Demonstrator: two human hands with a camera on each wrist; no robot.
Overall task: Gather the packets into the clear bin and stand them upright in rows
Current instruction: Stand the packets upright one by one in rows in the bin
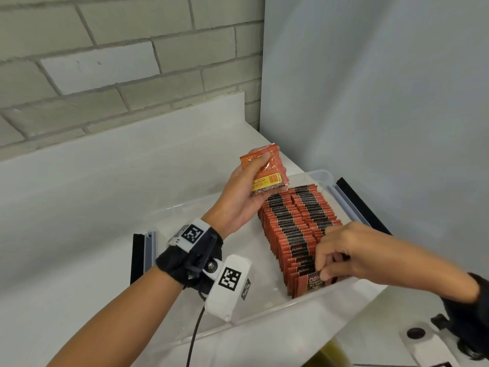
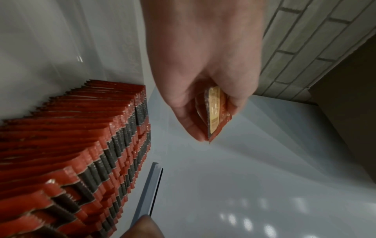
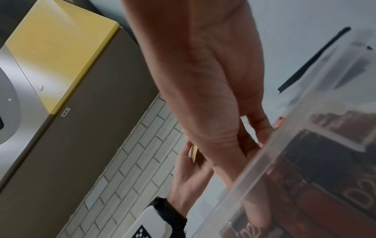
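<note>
Two rows of packets [image 1: 296,234] stand upright in the bin [image 1: 315,300], right half. Left hand [image 1: 238,197], at 12 o'clock above them, pinches one orange packet [image 1: 267,170] between thumb and fingers. Right hand [image 1: 341,250], at 4 o'clock, fingers curled, pinches the nearest packets' tops.

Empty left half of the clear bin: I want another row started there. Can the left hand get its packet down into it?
Probably yes: the left hand holds its packet just above the clear bin, nothing blocking.
</note>
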